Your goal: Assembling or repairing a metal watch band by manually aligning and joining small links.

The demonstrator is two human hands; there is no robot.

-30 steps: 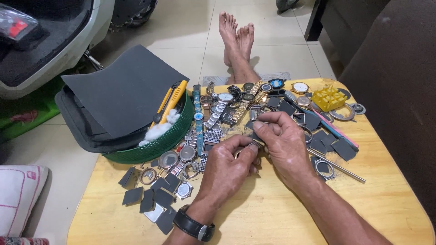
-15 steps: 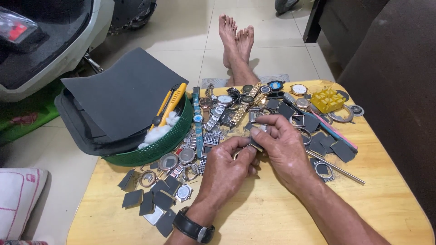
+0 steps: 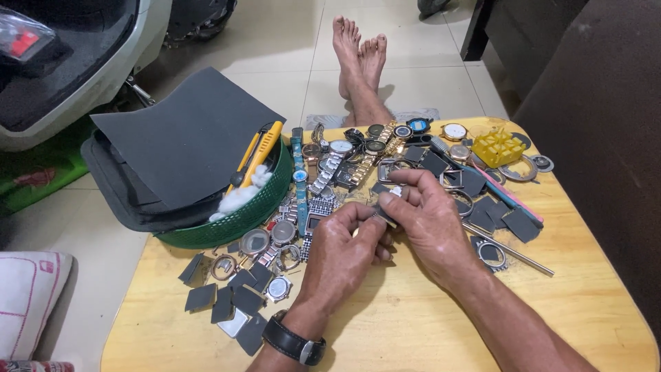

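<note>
A: Head view: both hands mid-surface, left hand and right hand pinched together on a small metal watch part.

B: Room? Near half of the wooden surface is bare; watches and the green basket crowd the far edge.

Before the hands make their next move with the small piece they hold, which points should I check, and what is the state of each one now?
1. Small metal piece held between both hands: ok, the left hand and the right hand meet on it.
2. Firmness of the grip: cannot tell, the fingers hide the contact.
3. Bare wooden table under the hands: ok.
4. Loose watches apart from the hands: ok, they lie just beyond.
5. Thin metal rod beside the right wrist: not ok, very near.
6. Green basket fully on the table: not ok, it overhangs the left edge.
</note>
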